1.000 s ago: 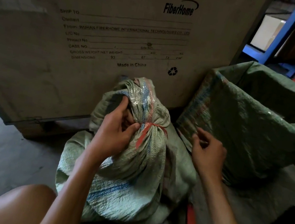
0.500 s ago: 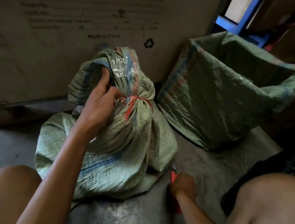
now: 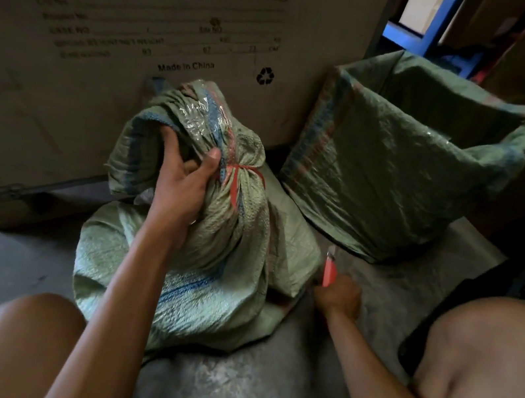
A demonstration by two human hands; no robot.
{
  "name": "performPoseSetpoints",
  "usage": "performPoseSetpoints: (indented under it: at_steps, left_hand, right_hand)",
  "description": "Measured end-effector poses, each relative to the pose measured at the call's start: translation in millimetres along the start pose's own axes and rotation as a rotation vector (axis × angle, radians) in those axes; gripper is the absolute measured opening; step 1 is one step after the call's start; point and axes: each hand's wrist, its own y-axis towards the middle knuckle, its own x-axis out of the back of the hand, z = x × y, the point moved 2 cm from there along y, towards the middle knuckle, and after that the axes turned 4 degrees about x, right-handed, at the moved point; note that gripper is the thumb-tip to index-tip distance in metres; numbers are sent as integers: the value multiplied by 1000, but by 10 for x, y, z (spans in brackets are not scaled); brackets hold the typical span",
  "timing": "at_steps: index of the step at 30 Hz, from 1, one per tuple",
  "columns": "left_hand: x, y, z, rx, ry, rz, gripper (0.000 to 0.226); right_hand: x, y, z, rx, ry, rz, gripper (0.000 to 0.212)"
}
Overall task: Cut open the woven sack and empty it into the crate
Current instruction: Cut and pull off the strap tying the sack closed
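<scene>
A large printed cardboard box [image 3: 142, 39] is seen beyond the fingers; a blue shelf frame [image 3: 430, 36] is placed farther right.

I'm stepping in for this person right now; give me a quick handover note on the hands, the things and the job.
Left hand: gripping the bunched neck of the woven sack, beside its red tie.
Right hand: closed on the red cutter, low by the floor, right of the sack.
Lined crate: open, standing further right.
Done: cutter in hand.
Left: cut the tied sack open, empty it into the crate.

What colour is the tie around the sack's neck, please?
Red tie, seen in the head view.
</scene>
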Motion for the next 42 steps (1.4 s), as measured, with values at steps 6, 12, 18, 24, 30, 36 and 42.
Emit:
performPoseSetpoints:
  at_steps: [6,12,18,24,30,36,42]
  left_hand:
    - [65,-48,-180,133,-297,-77,25]
    - [189,-63,-398,110,-308,-121,22]
    - [343,-106,-491,61,-268,-190,33]
    - [418,-120,-525,44,-131,-180,39]
    - [418,-120,-529,41,-80,-219,51]
    - [447,-125,-532,22,-63,-208,47]
    - [456,-153,-565,-41,-32,-196,53]
  right_hand:
    - [596,-10,830,226,466,-71,34]
    - [1256,-787,1566,737,730,-14,20]
    - [1489,-1307,1631,1038,611,-41,22]
    - [1457,-1349,1621,1158,372,-137,29]
    - [1472,-1346,1606,1167,339,-169,28]
    - [1512,-1359,1610,1177,356,-168,27]
    - [1529,-1373,1614,1177,359,-175,31]
